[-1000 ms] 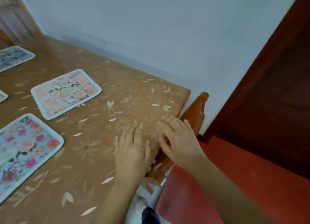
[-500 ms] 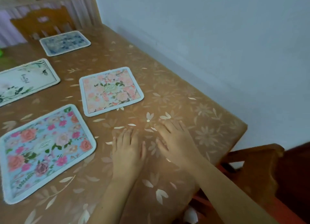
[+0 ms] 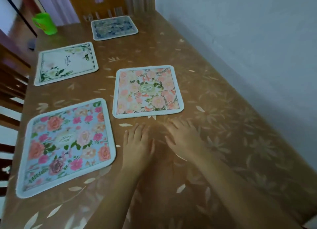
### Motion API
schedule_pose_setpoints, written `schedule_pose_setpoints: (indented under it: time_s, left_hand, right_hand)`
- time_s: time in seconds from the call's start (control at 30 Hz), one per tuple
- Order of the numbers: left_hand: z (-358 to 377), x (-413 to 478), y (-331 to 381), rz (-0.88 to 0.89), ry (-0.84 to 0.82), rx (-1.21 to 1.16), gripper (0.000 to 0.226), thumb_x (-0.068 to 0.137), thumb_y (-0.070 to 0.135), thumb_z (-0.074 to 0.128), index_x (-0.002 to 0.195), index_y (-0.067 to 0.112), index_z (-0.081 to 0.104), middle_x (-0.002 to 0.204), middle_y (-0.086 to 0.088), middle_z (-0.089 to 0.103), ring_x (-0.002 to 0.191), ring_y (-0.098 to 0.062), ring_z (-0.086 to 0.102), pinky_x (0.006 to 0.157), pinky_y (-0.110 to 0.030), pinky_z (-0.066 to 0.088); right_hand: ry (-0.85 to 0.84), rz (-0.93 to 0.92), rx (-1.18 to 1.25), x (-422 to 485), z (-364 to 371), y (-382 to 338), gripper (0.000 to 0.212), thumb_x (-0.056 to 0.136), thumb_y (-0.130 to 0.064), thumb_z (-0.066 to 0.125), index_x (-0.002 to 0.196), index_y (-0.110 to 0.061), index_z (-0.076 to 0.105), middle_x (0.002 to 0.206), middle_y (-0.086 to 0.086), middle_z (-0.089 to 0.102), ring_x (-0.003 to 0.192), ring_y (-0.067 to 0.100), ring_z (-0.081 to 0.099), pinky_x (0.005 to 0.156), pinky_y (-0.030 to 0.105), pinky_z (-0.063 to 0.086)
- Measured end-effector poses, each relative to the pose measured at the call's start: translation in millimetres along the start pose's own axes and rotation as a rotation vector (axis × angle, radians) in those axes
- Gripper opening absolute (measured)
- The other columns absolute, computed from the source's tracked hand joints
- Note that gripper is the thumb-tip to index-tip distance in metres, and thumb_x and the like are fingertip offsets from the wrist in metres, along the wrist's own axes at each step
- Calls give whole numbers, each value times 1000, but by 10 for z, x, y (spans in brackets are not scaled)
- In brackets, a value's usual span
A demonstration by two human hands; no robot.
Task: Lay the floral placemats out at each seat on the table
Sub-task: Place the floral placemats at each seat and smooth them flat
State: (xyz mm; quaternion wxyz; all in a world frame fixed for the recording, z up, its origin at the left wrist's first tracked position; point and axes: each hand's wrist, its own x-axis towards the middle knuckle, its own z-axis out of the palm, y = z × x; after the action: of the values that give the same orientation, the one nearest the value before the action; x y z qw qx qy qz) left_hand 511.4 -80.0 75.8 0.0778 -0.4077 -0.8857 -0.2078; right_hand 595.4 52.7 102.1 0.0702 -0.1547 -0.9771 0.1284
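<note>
Four floral placemats on the tabletop (image 3: 223, 125)
Left hand (image 3: 138, 147) and right hand (image 3: 184, 137) rest flat beside the pink placemat (image 3: 147, 91)

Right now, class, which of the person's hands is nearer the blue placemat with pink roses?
Left. The left hand rests flat on the table just right of the blue placemat; the right hand lies farther right, beyond the left.

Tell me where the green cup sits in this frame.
In the head view, the green cup stands at the far left corner of the table, left of the dark blue placemat and beyond the white placemat.
</note>
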Motion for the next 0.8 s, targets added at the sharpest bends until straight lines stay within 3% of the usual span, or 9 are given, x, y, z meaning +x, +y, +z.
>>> schedule_pose_setpoints:
  time_s: [0.17,0.33,0.53,0.8]
  left_hand:
    - [360,241,-224,-54,-25,-5,37,73,6,70,108,-2,61,114,-22,62,110,-40,55,91,-56,40]
    - [664,455,-367,-37,-46,10,35,77,7,67,111,2,60,116,-19,62,111,-38,54,96,-57,37]
    - [957,693,-458,-1,-10,-1,35,69,8,76,102,0,65,108,-21,66,103,-38,60,87,-60,42]
    - [1118,941,-575,41,-12,-134,31,78,11,71,106,0,63,114,-19,62,107,-37,56,91,-51,44]
  right_hand:
    - [22,-21,41,416,336,214,35,82,-19,55,116,-10,54,119,10,58,114,29,50,99,46,35]
    - [33,4,99,674,710,368,32,83,-17,57,114,-9,56,125,11,55,120,28,47,99,43,37]
    - [47,-18,73,895,960,547,31,83,-19,59,112,-7,57,123,12,57,120,30,47,100,45,37]
    - [146,-51,72,1212,998,672,25,73,-21,71,93,-6,66,94,11,66,90,31,60,82,44,46]
